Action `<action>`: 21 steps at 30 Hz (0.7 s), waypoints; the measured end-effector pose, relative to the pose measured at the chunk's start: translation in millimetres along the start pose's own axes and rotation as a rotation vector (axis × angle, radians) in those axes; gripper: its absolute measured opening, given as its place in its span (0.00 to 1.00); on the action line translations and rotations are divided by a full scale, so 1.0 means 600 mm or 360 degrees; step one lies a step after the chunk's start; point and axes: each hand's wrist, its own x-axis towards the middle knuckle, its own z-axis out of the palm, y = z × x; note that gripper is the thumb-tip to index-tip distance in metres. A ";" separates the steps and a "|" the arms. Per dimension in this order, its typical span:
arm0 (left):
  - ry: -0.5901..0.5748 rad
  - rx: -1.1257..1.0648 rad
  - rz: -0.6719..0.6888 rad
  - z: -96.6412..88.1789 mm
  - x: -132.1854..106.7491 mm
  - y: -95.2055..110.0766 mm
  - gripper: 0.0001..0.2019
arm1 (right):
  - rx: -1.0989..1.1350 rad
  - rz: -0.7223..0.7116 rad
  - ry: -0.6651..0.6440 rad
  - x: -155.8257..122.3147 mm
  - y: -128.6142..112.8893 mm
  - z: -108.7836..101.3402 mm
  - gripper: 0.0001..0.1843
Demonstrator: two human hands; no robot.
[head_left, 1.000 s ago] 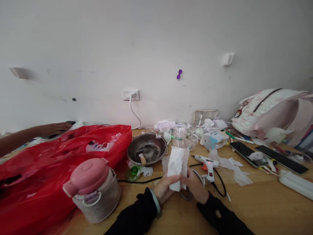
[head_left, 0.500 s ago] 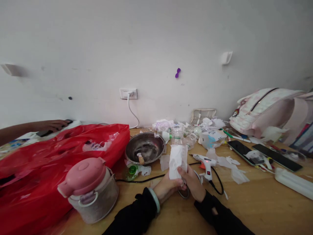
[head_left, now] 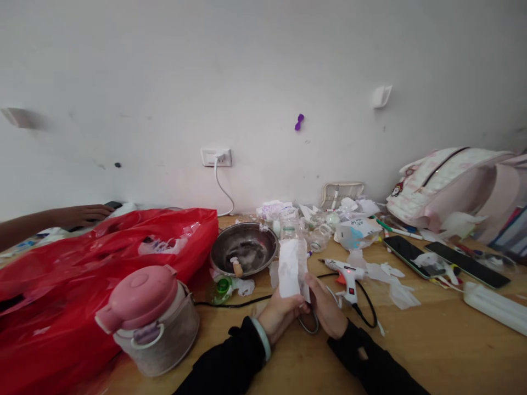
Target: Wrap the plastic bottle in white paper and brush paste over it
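Note:
My left hand (head_left: 279, 314) grips the base of a clear plastic bottle (head_left: 290, 255) held upright over the wooden table (head_left: 411, 351). White tissue paper is wrapped round the bottle's lower body. My right hand (head_left: 326, 307) is closed against the paper on the bottle's right side. Both sleeves are black, and a pale bangle sits on my left wrist. A white glue gun (head_left: 348, 274) with a black cord lies just right of my hands.
A metal bowl (head_left: 244, 255) and a pink-lidded pot (head_left: 150, 318) stand to the left, beside a red plastic bag (head_left: 82, 274). Another person's hand (head_left: 82, 215) rests at far left. Paper scraps, two phones (head_left: 411, 255), a backpack (head_left: 457, 186) and a white power strip (head_left: 494, 310) crowd the right.
The bottle has tilted slightly left and turned in my hands; my right hand slid lower along the paper. The other person's hand shifted a little.

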 end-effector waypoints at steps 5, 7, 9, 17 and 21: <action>-0.0088 0.0043 -0.0055 -0.012 0.001 -0.004 0.28 | 0.0124 0.0051 -0.0013 0.003 -0.001 0.001 0.24; -0.0128 0.0040 -0.0035 -0.015 0.003 -0.002 0.32 | 0.0167 0.0022 -0.0001 0.004 -0.003 0.000 0.24; -0.0176 0.0012 -0.0026 -0.018 0.008 0.004 0.34 | 0.0211 -0.0008 0.0012 0.003 -0.008 -0.001 0.24; 0.0046 -0.0036 0.0197 -0.038 0.027 0.021 0.30 | -0.0145 -0.0120 -0.0148 -0.004 -0.020 -0.004 0.27; 0.0049 -0.0111 0.0087 -0.036 0.019 0.023 0.31 | -0.0489 -0.0202 -0.0339 -0.006 -0.013 -0.002 0.25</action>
